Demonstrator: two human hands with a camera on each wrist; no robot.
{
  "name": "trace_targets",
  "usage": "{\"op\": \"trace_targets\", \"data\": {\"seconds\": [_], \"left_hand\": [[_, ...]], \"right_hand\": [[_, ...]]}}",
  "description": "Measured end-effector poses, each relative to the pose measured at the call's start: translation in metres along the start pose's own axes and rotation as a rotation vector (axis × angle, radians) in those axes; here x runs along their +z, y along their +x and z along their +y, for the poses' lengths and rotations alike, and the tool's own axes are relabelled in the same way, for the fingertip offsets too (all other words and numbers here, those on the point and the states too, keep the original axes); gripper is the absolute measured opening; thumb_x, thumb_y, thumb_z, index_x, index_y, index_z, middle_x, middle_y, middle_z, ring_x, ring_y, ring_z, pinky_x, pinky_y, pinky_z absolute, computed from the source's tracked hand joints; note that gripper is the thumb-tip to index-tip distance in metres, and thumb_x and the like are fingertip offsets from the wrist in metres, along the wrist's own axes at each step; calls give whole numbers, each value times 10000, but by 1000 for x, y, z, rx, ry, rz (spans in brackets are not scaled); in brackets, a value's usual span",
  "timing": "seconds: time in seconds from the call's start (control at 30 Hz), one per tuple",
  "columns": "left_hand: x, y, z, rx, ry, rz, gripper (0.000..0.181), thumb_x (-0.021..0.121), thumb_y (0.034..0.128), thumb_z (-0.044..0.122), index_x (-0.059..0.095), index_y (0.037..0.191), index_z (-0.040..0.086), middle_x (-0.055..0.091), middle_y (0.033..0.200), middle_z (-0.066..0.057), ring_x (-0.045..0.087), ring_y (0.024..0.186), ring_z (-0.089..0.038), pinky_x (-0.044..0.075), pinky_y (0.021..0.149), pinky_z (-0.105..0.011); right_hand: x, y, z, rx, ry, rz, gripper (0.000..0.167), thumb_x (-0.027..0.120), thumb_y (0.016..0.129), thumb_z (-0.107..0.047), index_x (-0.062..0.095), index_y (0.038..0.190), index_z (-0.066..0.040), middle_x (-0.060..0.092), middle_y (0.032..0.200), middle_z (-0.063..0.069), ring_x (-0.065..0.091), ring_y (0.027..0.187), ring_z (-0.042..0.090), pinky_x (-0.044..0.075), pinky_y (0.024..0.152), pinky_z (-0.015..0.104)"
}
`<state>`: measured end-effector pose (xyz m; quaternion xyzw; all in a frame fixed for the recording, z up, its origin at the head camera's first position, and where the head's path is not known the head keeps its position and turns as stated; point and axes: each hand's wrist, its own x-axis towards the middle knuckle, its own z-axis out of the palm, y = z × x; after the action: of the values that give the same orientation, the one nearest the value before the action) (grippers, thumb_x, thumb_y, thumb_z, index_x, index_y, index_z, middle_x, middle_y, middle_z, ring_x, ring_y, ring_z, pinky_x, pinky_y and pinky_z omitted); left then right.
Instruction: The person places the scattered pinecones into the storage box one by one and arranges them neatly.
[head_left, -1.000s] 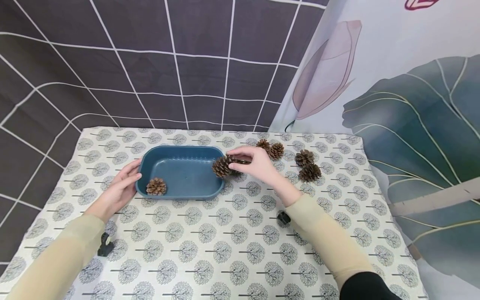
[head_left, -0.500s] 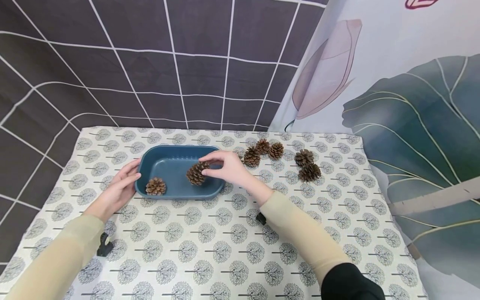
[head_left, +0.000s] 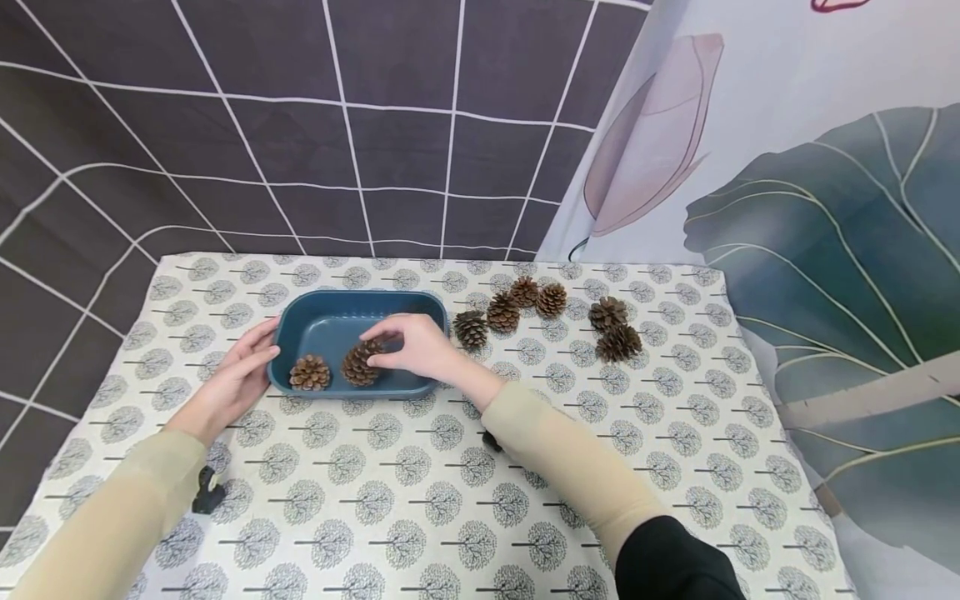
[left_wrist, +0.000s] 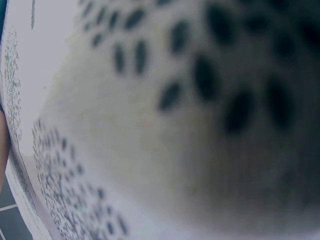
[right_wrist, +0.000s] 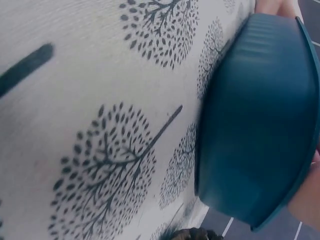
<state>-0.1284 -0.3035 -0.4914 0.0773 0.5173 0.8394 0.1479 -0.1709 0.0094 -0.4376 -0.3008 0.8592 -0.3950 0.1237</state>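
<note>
A dark blue plastic basin [head_left: 405,392] stands toward the back left of the table; the right wrist view shows the same basin [right_wrist: 255,120] from its side. Straight fingers of my left hand [head_left: 236,375] rest against its left end, with the thumb at the rim. Inside the basin, my right hand [head_left: 416,346] pinches a brown pine cone [head_left: 358,367] between thumb and fingers. Just left of it, another pine cone [head_left: 310,372] lies in the basin's front left corner. The left wrist view holds mostly blurred tablecloth.
Right of the basin, several pine cones lie in a loose row, the nearest pine cone [head_left: 471,330] close to its wall. Two darker pine cones [head_left: 613,329] touch each other farther right. A tree-print tablecloth [head_left: 420,500] covers the table, below a dark gridded backdrop [head_left: 397,150].
My right hand has carried the pine cone leftward from over the basin's right rim and down into it. Pine cones behind the hand have come into sight. My left hand has stayed in place.
</note>
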Motion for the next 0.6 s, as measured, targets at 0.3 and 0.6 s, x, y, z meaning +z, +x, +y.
{"op": "trace_targets", "data": {"seconds": [0.3,0.6], "left_hand": [[-3,1,-2,4,13,-14,486,391,1097,-71,588,1416,237,652,1437,160,612,1307,20,512,1072,-140],[-2,0,-1,-4,28,-1,475,403,1099,-59,587,1416,244,649,1434,165,610,1303,23,512,1066,-138]], "right_hand": [[11,8,-8,-34,-220,-67,379,825,940,-283,750,1295,-175,719,1402,27,645,1358,209,434,1258,368],[21,11,-15,-87,-269,-71,376,820,944,-313,750,1293,-192,724,1383,-6,649,1338,167,435,1248,315]]}}
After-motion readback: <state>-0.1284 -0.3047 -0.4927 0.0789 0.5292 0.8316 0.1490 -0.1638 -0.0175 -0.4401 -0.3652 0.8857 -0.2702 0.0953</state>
